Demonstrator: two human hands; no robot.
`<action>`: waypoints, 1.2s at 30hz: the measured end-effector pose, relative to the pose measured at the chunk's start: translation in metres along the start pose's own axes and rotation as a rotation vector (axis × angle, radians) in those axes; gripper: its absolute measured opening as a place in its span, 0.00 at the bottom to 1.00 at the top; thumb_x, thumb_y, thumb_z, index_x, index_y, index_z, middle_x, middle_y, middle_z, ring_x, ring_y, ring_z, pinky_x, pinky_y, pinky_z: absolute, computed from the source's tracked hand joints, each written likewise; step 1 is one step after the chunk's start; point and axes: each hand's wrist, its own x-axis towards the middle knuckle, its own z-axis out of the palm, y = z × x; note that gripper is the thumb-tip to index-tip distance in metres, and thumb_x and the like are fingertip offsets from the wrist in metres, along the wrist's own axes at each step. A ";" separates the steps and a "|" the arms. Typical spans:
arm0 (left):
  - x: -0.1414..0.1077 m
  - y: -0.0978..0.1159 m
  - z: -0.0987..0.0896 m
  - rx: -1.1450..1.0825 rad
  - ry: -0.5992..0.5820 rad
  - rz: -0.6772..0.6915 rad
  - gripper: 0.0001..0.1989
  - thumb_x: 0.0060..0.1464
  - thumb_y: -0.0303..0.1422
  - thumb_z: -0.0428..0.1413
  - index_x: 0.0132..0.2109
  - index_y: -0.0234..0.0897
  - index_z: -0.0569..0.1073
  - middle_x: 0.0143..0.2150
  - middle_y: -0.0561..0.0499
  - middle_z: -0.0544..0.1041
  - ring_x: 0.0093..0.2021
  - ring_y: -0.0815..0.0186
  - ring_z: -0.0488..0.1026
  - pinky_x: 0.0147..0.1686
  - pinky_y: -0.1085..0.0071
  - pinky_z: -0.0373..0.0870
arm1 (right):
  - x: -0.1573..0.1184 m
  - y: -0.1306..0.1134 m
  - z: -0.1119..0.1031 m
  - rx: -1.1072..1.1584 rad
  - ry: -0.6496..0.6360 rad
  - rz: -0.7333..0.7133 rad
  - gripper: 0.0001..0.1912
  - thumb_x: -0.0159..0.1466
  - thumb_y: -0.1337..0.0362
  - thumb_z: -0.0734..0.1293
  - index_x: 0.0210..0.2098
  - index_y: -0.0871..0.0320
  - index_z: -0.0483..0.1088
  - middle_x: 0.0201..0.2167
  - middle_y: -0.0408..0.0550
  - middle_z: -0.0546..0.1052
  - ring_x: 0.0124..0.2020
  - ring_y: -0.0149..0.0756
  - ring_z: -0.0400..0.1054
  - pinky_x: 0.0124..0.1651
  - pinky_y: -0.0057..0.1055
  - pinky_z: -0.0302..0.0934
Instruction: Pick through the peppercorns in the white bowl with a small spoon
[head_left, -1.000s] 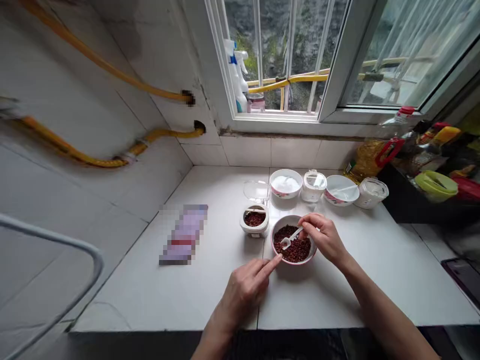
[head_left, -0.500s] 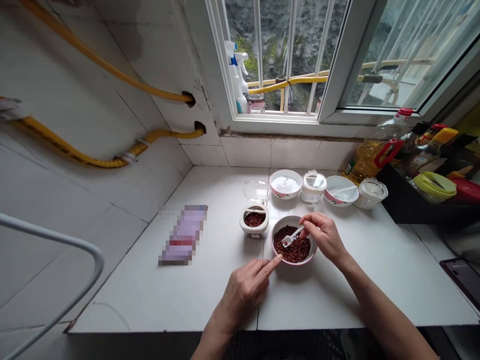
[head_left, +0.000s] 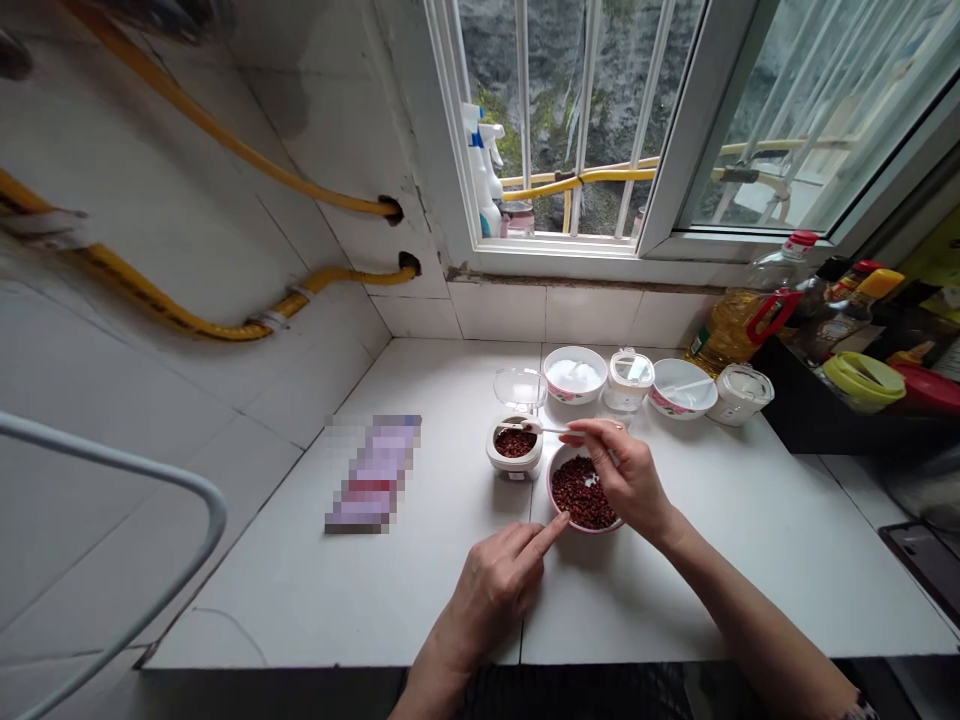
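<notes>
Spoon (head_left: 553,431) pinched above the open jar (head_left: 515,470)

Fingers of the right hand (head_left: 628,475) close narrowly around the spoon's handle, its head over the jar's mouth. The left hand (head_left: 499,575) curls loosely, index finger extended to the near rim of a bowl (head_left: 596,530) of dark red grains (head_left: 583,490). That bowl sits on the white desk (head_left: 337,610), just right of the jar and closer to the person. Behind stand two flowered bowls (head_left: 682,409) and two lidded jars (head_left: 739,397), before a tiled wall (head_left: 592,312) and barred window (head_left: 559,249). A black rack (head_left: 787,410) bounds the right. The desk's front edge runs beneath both forearms; its widest stretches lie left of the jar, around a pixelated purple item (head_left: 371,475), and right of the bowl.
</notes>
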 end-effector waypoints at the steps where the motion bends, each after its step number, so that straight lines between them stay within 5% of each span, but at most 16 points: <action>1: 0.000 0.000 0.000 0.001 0.004 0.002 0.32 0.63 0.18 0.45 0.72 0.36 0.60 0.41 0.46 0.80 0.36 0.64 0.78 0.35 0.71 0.77 | 0.000 0.000 0.002 -0.087 -0.028 -0.108 0.13 0.71 0.69 0.60 0.47 0.54 0.75 0.39 0.50 0.85 0.39 0.40 0.80 0.52 0.44 0.70; 3: 0.001 0.000 0.001 0.003 0.015 0.005 0.32 0.63 0.18 0.45 0.72 0.36 0.60 0.40 0.46 0.80 0.35 0.64 0.77 0.34 0.71 0.77 | -0.001 0.000 0.004 -0.220 -0.070 -0.271 0.16 0.69 0.74 0.59 0.48 0.54 0.75 0.39 0.49 0.85 0.38 0.40 0.79 0.55 0.47 0.68; 6: 0.001 0.000 0.001 0.000 0.015 0.005 0.32 0.63 0.18 0.45 0.72 0.37 0.60 0.41 0.46 0.80 0.35 0.64 0.77 0.34 0.70 0.77 | -0.001 -0.002 -0.003 -0.265 -0.047 -0.331 0.18 0.69 0.75 0.59 0.50 0.54 0.74 0.39 0.48 0.86 0.37 0.39 0.79 0.56 0.47 0.67; 11: 0.000 0.000 0.000 -0.006 0.000 -0.007 0.33 0.63 0.17 0.45 0.73 0.37 0.59 0.41 0.46 0.80 0.35 0.64 0.77 0.35 0.71 0.77 | -0.005 0.002 -0.028 -0.221 0.092 -0.186 0.11 0.68 0.71 0.62 0.41 0.53 0.74 0.27 0.42 0.84 0.32 0.39 0.78 0.53 0.44 0.68; 15: -0.001 0.000 0.000 -0.009 0.004 -0.007 0.33 0.63 0.17 0.45 0.73 0.37 0.58 0.41 0.46 0.80 0.34 0.65 0.76 0.34 0.72 0.76 | -0.010 0.015 -0.034 -0.276 0.044 -0.066 0.10 0.65 0.70 0.62 0.34 0.52 0.73 0.20 0.39 0.80 0.27 0.39 0.74 0.52 0.45 0.67; 21: 0.000 0.000 0.000 -0.006 0.008 -0.003 0.33 0.63 0.17 0.46 0.73 0.38 0.57 0.42 0.46 0.81 0.35 0.64 0.76 0.34 0.71 0.76 | -0.018 0.022 -0.017 -0.306 -0.156 -0.009 0.11 0.63 0.71 0.60 0.32 0.53 0.73 0.26 0.41 0.82 0.24 0.34 0.71 0.60 0.50 0.61; 32: -0.001 0.000 -0.001 -0.013 -0.002 -0.008 0.32 0.63 0.17 0.45 0.72 0.37 0.59 0.41 0.46 0.80 0.35 0.64 0.76 0.34 0.71 0.75 | -0.011 0.013 -0.032 -0.113 -0.004 0.266 0.10 0.64 0.66 0.62 0.31 0.52 0.74 0.20 0.41 0.81 0.36 0.44 0.77 0.56 0.46 0.63; 36: 0.000 0.000 -0.001 -0.015 0.001 -0.004 0.32 0.63 0.16 0.46 0.72 0.37 0.60 0.41 0.46 0.81 0.35 0.64 0.76 0.33 0.71 0.75 | -0.012 0.014 -0.030 -0.127 -0.020 0.261 0.10 0.64 0.67 0.61 0.30 0.52 0.73 0.19 0.41 0.80 0.35 0.43 0.77 0.56 0.46 0.63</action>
